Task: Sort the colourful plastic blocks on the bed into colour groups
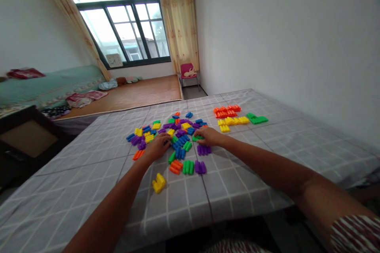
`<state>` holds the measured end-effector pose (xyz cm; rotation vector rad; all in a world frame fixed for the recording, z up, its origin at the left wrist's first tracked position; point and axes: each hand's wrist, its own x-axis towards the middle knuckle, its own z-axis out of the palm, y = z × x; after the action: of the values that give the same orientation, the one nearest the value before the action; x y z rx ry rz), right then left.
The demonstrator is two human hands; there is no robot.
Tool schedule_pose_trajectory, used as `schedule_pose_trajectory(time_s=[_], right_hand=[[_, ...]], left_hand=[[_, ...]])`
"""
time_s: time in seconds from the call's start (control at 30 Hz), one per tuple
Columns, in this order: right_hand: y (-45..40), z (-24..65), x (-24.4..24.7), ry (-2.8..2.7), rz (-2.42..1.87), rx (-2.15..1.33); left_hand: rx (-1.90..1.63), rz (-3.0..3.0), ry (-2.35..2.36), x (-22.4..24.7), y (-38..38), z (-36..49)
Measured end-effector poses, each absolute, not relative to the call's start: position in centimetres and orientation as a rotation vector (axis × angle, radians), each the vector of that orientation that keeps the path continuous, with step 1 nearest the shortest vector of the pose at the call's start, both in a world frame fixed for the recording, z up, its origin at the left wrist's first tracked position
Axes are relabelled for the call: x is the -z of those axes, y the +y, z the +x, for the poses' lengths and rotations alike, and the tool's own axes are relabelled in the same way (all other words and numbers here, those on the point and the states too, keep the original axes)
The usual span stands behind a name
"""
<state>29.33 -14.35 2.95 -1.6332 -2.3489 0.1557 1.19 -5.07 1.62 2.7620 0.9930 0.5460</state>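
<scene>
A loose pile of plastic building blocks, in purple, blue (pixel 181 140), green, yellow and orange, lies on the checked cloth. My left hand (pixel 160 145) rests at the pile's left side with its fingers curled inward; whatever is between them is hidden. At the pile's right side, my right hand (pixel 209 136) has its fingers closed on a green block (pixel 197 138). A purple block (pixel 204 150) lies just below that hand. Nearer to me are an orange block (pixel 176 167), another green block (pixel 188 167) and another purple block (pixel 200 167) in a row. A yellow block (pixel 159 183) sits apart by my left forearm.
Right of the pile, orange blocks (pixel 227 111), yellow blocks (pixel 233 121) and green blocks (pixel 257 118) are grouped by colour. The grey checked cloth (pixel 243 182) covers the table. Beyond it stand a bed (pixel 148 91), a pink chair (pixel 187 69) and a dark cabinet (pixel 20 142).
</scene>
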Motion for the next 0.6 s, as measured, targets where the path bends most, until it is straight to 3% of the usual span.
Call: schedule_pose_trajectory(time_s=[0.2, 0.3, 0.4, 0.5, 0.6], right_hand=[[-12.9, 32.6, -4.9, -2.175, -1.567, -0.261], [-11.8, 39.6, -7.2, -1.878, -1.67, -0.21], [-12.3, 49.0, -8.4, -1.57, -1.945, 0.058], [-14.0, 56.9, -7.0, -1.298, -2.268, 0.207], [-15.4, 61.1, -4.0, -1.203, -2.394, 0.114]], left_hand=[[-0.738, 2.678, 1.03, -0.2, -5.1, 0.8], [-0.792, 2.657, 1.045, 0.4, -4.9, 0.6], [-0.787, 2.658, 1.051, 0.4, -4.9, 0.6], [-0.796, 2.66, 1.048, 0.2, -5.1, 0.7], [-0.785, 2.67, 1.044, 0.2, -5.2, 0.8]])
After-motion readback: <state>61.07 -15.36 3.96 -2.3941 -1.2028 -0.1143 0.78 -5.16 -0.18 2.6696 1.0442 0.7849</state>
